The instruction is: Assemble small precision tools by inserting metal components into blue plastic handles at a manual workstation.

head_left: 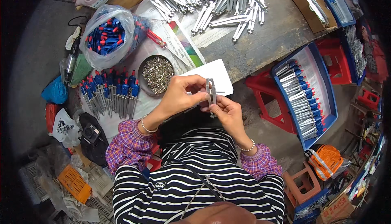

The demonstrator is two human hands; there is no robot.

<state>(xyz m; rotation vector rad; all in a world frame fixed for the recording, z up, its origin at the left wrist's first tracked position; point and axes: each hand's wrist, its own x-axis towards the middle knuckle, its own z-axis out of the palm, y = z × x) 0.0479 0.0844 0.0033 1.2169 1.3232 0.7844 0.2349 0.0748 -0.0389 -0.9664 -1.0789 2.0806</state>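
Note:
A slim silver metal piece (210,89) stands roughly upright between my two hands, in front of my body. My left hand (183,94) pinches its side with thumb and fingers. Lower down, my right hand (228,112) grips the same piece, its fingers closed around the bottom end. A thin pin sticks out toward the right, near a white sheet (218,72) behind the piece. Left of my hands sits a round dark bowl (141,76) full of small metal pins (158,74). Similar silver pieces (220,0) lie heaped at the far side of the table.
A clear plastic bag (91,47) holds blue-and-red parts. Below it stand several metal pieces with blue-and-red ends (110,91). A red-handled screwdriver (157,39) lies nearby. At right, a blue tray (330,102) of similar pieces rests by a red stool (266,98); a cardboard box (303,8) stands beyond.

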